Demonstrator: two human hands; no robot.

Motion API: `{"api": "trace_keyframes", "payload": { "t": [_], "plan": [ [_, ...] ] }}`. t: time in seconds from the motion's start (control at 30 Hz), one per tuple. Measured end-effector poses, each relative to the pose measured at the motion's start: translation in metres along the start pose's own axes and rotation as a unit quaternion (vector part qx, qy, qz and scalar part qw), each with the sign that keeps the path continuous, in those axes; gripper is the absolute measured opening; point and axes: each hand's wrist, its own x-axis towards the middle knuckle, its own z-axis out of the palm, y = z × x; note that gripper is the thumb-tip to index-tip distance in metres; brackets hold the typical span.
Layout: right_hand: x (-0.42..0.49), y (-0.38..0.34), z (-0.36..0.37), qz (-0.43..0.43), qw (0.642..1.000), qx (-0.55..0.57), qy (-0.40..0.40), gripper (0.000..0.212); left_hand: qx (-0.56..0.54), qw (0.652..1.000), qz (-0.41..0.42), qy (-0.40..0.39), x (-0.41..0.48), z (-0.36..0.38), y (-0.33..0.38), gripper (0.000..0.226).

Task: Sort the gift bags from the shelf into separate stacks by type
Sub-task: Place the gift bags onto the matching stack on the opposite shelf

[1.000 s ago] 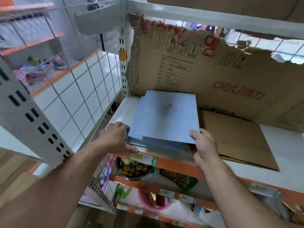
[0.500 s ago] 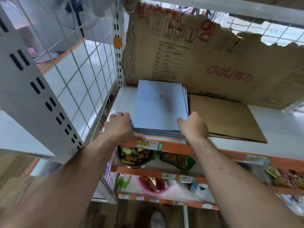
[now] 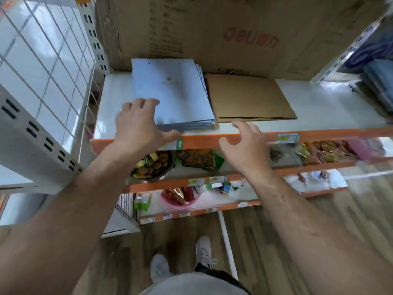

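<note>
The blue bags point(image 3: 172, 94) and brown bags point(image 3: 248, 99) lie in two stacks, so sorting looks nearly done. The left hand point(image 3: 138, 122) rests on the blue bags, fingers point(image 3: 148, 103) spread. The right hand point(image 3: 244, 145) is loose and empty.

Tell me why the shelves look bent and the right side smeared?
Head view: the wide-angle lens bends the orange shelf edge; head view: the right side, colourful snack packets included, is smeared, probably motion blur; head view: the glossy white shelf board shows pale glare, and the print on the stack of pale blue flat gift bags is too soft to read.
</note>
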Motion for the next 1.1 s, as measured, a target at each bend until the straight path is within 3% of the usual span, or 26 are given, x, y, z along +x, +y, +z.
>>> {"api": "trace_keyframes", "payload": {
  "t": [0.17, 0.3, 0.43, 0.77, 1.1],
  "plan": [
    [-0.073, 0.052, -0.015, 0.03, 0.999, 0.016, -0.001, 0.056, -0.009, 0.995, 0.102, -0.019, -0.057, 0.026, 0.04, 0.081],
    [-0.125, 0.11, -0.02, 0.074, 0.997, 0.011, 0.002, 0.052, 0.071, 0.976, 0.2, -0.04, -0.095, 0.067, 0.073, 0.079],
    [-0.171, 0.17, -0.032, 0.118, 0.993, 0.019, 0.007, 0.054, 0.082, 0.97, 0.197, -0.112, -0.132, 0.097, 0.123, 0.077],
    [-0.261, 0.319, -0.114, 0.207, 0.978, 0.034, 0.001, 0.055, 0.086, 0.944, 0.25, -0.196, -0.235, 0.169, 0.285, 0.075],
    [-0.291, 0.438, -0.179, 0.299, 0.953, 0.031, 0.032, 0.056, 0.073, 0.896, 0.356, -0.257, -0.27, 0.235, 0.439, 0.074]
  ]
}}
